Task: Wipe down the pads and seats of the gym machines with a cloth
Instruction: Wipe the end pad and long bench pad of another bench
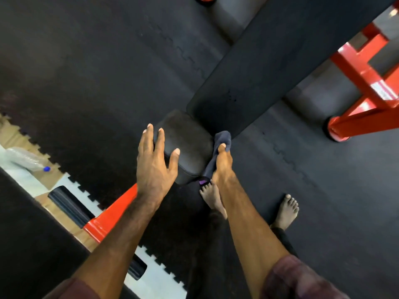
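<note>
A small square black padded seat (186, 145) is seen at frame centre, with a long black padded bench back (269, 67) extending from it toward 1 o'clock. The left hand (156, 162) is spread wide, fingers straight, over the seat's 9 o'clock edge; nothing is held, and contact with the pad cannot be confirmed. A dark grey cloth (218, 154) is pinched by the right hand (223, 167) against the seat's 3 o'clock side, the cloth hanging along the pad edge with its upper end bunched near the gap between seat and back. A red-painted steel frame (367, 83) is noted at 2 o'clock, and a second red frame leg (108, 219) at 8 o'clock. Two bare feet (287, 210) are planted on the black interlocking rubber floor mat (86, 61) at 5 o'clock. At 9 o'clock, a clear plastic bottle with a blue cap (28, 158) lies on its side; contents cannot be determined. A black foam roller (69, 206) lies nearby.
</note>
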`<state>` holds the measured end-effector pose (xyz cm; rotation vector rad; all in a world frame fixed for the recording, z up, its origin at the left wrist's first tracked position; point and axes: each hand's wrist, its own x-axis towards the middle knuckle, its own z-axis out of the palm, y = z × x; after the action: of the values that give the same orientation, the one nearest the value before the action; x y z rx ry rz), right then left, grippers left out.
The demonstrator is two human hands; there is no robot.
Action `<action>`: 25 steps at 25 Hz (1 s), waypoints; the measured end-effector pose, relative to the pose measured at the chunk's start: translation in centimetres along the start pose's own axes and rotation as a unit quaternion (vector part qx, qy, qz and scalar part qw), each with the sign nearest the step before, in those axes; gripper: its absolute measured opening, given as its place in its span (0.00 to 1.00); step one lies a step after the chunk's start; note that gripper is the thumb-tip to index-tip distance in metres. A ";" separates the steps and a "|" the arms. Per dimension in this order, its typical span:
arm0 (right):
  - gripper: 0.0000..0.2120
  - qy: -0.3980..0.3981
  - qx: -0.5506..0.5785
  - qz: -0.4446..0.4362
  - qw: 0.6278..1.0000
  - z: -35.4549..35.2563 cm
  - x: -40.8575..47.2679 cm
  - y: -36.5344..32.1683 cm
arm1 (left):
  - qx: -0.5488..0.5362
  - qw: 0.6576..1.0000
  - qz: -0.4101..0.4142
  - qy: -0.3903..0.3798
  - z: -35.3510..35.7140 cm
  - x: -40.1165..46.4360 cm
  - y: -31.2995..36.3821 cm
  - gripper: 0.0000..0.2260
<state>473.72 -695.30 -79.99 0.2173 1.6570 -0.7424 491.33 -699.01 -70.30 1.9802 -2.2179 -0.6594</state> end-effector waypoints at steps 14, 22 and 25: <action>0.12 -0.038 -0.099 -0.274 0.956 -16.0 -11.9 -23.0 | -0.085 0.995 -0.018 -0.048 -4.7 3.6 16.1 0.34; 0.20 0.001 -0.203 -0.439 0.875 -26.5 -13.2 -42.7 | -0.193 0.979 0.006 0.057 -7.4 8.2 33.1 0.35; 0.17 0.053 -0.207 -0.500 0.839 -29.2 -12.2 -49.6 | -0.214 0.975 0.029 0.046 -6.5 13.2 38.8 0.36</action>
<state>426.61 -713.78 -49.97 -1.0169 1.9553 -1.1017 455.75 -710.98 -52.62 1.6886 -1.8749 -0.9244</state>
